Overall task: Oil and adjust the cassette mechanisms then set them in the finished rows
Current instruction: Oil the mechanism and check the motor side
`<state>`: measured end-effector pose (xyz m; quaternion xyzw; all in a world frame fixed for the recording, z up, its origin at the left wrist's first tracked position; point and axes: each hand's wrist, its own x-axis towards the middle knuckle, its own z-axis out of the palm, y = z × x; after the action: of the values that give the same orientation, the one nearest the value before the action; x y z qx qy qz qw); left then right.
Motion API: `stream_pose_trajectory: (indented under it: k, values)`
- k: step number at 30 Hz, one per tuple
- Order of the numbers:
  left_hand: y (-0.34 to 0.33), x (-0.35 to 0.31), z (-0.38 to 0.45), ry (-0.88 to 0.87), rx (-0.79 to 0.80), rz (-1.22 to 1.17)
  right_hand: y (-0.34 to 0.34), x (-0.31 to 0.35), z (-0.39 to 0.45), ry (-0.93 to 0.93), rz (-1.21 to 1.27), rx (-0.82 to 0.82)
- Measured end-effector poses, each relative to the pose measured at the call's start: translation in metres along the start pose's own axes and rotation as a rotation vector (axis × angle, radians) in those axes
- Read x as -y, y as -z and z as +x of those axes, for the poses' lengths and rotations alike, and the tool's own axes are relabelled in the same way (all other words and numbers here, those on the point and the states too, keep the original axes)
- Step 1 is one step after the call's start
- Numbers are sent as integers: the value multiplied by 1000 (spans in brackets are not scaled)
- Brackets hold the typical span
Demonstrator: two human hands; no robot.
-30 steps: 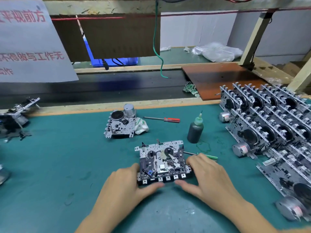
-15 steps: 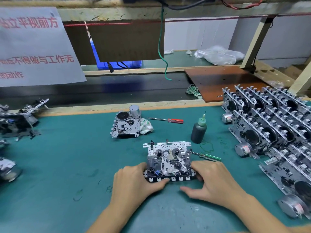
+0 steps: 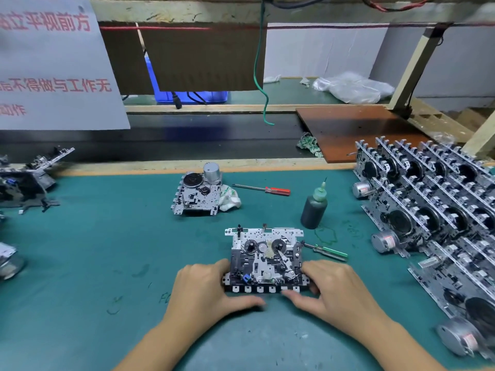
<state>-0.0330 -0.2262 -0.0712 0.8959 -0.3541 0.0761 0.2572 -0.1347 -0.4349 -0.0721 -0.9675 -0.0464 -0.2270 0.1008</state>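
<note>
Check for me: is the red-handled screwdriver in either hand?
No: the red-handled screwdriver lies on the mat, far from both hands.

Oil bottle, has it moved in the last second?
No. The oil bottle still stands between the red screwdriver and the green screwdriver, as before; only the view shifted.

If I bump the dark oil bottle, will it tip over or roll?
The oil bottle stands upright, tall over a narrow base, so a knock near its green nozzle would probably tip it. Its round body would likely roll then. The needle tip looks thin, perhaps easily bent.
</note>
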Motion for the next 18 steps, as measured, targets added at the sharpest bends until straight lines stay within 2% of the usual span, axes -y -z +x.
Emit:
stream_pose_trajectory:
  k: [3, 7, 10, 14, 18]
  values:
    - [2, 4, 0, -26, 54, -63, 1, -1, -2, -45, 36, 3]
    - [2, 5, -2, -183, 16, -49, 0, 4, 0, -123, 41, -12]
    - [4, 7, -1, -216, -15, -30, -3, 6, 1, -165, 39, -18]
    - [4, 12, 1, -223, -8, 39, 2, -4, -3, -59, 91, 85]
    - [7, 18, 2, -255, -18, 75, 2, -3, -2, -51, 74, 78]
